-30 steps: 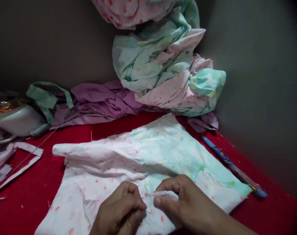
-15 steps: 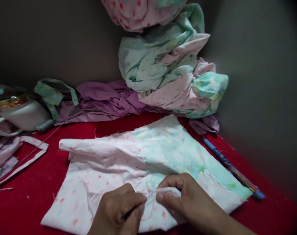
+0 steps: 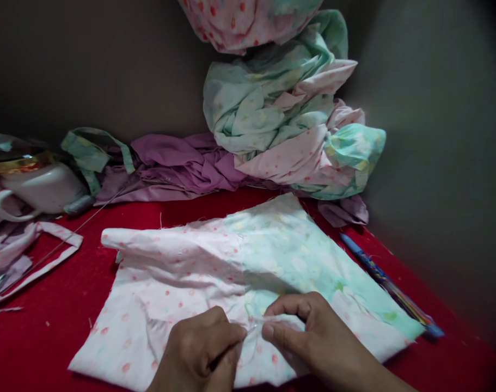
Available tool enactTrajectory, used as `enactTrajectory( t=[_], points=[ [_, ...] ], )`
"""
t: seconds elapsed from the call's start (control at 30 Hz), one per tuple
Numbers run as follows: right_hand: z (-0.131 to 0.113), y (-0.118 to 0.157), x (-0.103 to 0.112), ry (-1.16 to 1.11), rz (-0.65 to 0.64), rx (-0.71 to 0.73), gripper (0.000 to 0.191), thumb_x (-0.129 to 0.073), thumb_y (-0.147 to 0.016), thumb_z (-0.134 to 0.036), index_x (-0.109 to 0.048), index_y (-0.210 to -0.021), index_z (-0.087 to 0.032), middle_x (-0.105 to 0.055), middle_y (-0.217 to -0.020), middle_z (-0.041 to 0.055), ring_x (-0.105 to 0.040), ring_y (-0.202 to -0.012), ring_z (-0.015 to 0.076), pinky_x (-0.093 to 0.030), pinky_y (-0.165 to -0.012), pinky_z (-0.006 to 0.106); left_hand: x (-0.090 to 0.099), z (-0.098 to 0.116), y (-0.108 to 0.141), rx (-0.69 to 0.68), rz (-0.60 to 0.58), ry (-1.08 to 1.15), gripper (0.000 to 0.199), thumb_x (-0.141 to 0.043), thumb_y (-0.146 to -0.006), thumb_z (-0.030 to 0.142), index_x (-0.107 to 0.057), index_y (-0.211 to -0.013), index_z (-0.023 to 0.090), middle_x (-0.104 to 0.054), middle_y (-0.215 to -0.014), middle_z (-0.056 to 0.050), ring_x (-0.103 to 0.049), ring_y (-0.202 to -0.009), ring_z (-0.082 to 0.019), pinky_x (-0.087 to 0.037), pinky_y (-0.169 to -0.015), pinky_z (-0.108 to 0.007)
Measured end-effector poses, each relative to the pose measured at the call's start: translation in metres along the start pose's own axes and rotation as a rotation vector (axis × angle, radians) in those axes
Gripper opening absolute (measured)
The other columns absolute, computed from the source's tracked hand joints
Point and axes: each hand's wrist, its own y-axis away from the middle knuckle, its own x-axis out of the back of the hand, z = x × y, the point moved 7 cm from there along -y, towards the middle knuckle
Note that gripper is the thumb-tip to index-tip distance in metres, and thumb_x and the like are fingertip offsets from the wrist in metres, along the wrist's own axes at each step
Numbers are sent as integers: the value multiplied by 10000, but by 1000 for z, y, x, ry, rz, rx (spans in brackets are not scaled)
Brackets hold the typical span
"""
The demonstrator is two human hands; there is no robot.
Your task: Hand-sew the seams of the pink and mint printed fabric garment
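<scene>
A pieced cloth (image 3: 178,283), pink-dotted white on the left and pale green on the right, lies spread in front of me. My left hand (image 3: 207,343) is closed in a pinch on a thin needle (image 3: 252,328), whose tip points right toward the cloth. A fine thread curves down below it. My right hand (image 3: 305,329) pinches a raised fold of the cloth between thumb and fingers, just right of the needle.
Bundled green and pink fabric (image 3: 268,114) and purple cloth (image 3: 182,163) lie at the back on the red surface (image 3: 60,283). A white mug (image 3: 47,188) and fabric strips (image 3: 60,234) are at left. A blue pen (image 3: 366,261) lies at right.
The whole view has shifted slightly, so the background appears a little further right. Both hands keep nearly the same pose, and the needle remains near the fold.
</scene>
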Motion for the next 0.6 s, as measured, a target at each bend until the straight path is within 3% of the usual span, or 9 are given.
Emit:
enactTrajectory(
  t=[0.6],
  points=[
    [-6, 2, 1, -5, 6, 16, 148, -605, -693, -270, -685, -741, -156, -652, -667, 10, -560, -622, 147, -393, -521, 194, 2, 7, -2, -36, 8, -27, 251, -415, -780, 130, -638, -670, 163, -519, -575, -39, -504, -514, -131, -308, -464, -227]
  ],
)
